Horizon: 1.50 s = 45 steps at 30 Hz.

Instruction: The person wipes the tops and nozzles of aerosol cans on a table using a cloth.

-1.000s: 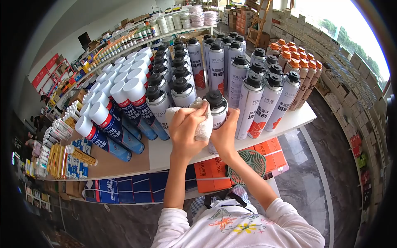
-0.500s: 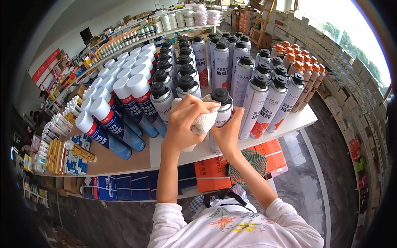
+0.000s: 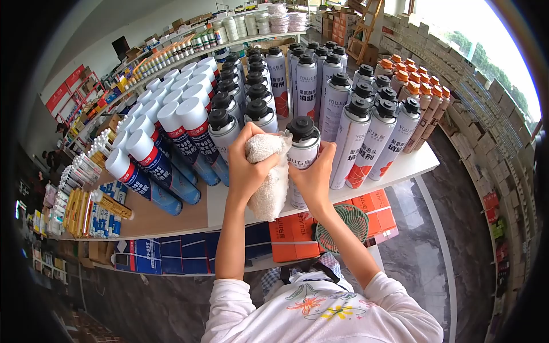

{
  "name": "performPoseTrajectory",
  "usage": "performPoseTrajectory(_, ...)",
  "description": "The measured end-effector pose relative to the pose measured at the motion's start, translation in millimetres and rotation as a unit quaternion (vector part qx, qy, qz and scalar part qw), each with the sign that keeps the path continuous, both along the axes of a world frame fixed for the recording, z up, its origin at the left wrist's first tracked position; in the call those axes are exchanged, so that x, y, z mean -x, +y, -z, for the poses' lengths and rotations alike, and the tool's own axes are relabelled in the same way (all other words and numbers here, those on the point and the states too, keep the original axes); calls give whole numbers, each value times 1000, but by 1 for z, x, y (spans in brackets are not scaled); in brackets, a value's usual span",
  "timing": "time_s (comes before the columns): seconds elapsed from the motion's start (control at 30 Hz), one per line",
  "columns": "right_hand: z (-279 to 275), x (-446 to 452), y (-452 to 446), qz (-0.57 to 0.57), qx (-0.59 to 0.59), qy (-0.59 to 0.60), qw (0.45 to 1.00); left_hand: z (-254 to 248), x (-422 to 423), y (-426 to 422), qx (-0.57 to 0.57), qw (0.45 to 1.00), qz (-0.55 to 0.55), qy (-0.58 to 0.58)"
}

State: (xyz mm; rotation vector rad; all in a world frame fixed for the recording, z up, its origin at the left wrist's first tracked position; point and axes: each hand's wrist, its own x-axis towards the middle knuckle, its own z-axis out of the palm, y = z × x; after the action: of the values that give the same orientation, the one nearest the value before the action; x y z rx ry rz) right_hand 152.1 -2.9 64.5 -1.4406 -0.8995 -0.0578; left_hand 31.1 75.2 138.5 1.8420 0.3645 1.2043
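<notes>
1. Currently, we list one grey-white can [image 3: 303, 150], black-capped, near the front edge of the tabletop [image 3: 220, 212]; whether its base rests there, we cannot tell.
2. White cloth [image 3: 267, 194], bunched. Change noted: half a second ago we had it raised against the can's upper side; now it hangs lower, just beside the can, leaving the capped end uncovered. We judge the rubbing momentarily paused while the cloth is regathered.
3. Right hand [image 3: 314, 178]: closed around the can's right side, thumb across the front; we count this grip unchanged.
4. Left hand [image 3: 244, 176]: closed on the cloth, thumb laid over it.
5. Surroundings: we enter matching black-capped cans [image 3: 350, 150] to the right, blue cans with white tops [image 3: 157, 178] to the left, orange-topped tubes [image 3: 430, 114] at far right.
6. Below: orange boxes [image 3: 293, 241], green basket [image 3: 361, 216].
</notes>
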Motion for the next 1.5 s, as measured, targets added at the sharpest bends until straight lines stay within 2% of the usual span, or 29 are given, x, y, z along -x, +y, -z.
performPoseTrajectory(0.07, -4, 1, 0, 2, 0, -2, 1000, 3, 2, 1, -4, 1000, -19, 7)
performPoseTrajectory(0.13, -5, 3, 0, 4, 1, -2, 1000, -5, 1, -10, -68, 993, -40, -93)
performPoseTrajectory(0.2, -4, 2, 1, 18, -6, -33, 999, -8, -5, -13, -240, 967, -67, -49)
performPoseTrajectory(0.27, -1, -1, 1, 14, -5, -16, 1000, -7, -10, -13, -406, 908, -104, 3)
performPoseTrajectory(0.4, 1, -3, 1, 10, -6, -14, 1000, -3, -6, -22, -490, 862, -124, 49)
performPoseTrajectory(0.47, 3, -2, 3, 16, -10, -23, 1000, -8, -5, -24, -474, 870, -118, 58)
performPoseTrajectory(0.53, 0, 0, 3, 19, -10, -23, 1000, -15, -2, -21, -396, 911, -89, 66)
performPoseTrajectory(0.6, 0, -1, 2, 19, -5, -23, 1000, -19, -1, -11, -375, 922, -72, 70)
performPoseTrajectory(0.67, -6, 1, -1, 7, 7, -10, 1000, -23, 0, 0, -331, 940, -6, 79)
performPoseTrajectory(0.83, 0, 0, 2, 11, -2, -23, 1000, -30, 1, -9, -385, 917, -44, 94)
performPoseTrajectory(0.93, 2, 0, 4, 44, -2, -70, 997, -29, -4, -20, -414, 905, -12, 99)
performPoseTrajectory(1.0, -2, -1, -2, 19, 1, -33, 999, -22, -7, -24, -406, 908, -13, 101)
performPoseTrajectory(1.07, 0, -3, -3, 18, 3, -36, 999, -18, -5, -16, -342, 938, -1, 62)
performPoseTrajectory(1.13, 1, -3, -5, 19, 15, -42, 999, -14, 0, -11, -326, 944, 12, 48)
performPoseTrajectory(1.23, -1, 0, -1, 37, 5, -37, 999, -13, 5, -4, -261, 964, 10, -59)
performPoseTrajectory(1.33, -3, 1, -1, 36, 1, -40, 999, -20, 4, -3, -284, 957, -26, -54)
performPoseTrajectory(1.4, 1, -1, 0, 38, 5, -44, 998, -18, -2, -7, -339, 940, -38, 11)
performPoseTrajectory(1.5, 1, -1, -1, 32, 8, -40, 999, -12, -14, -11, -395, 917, -57, -6)
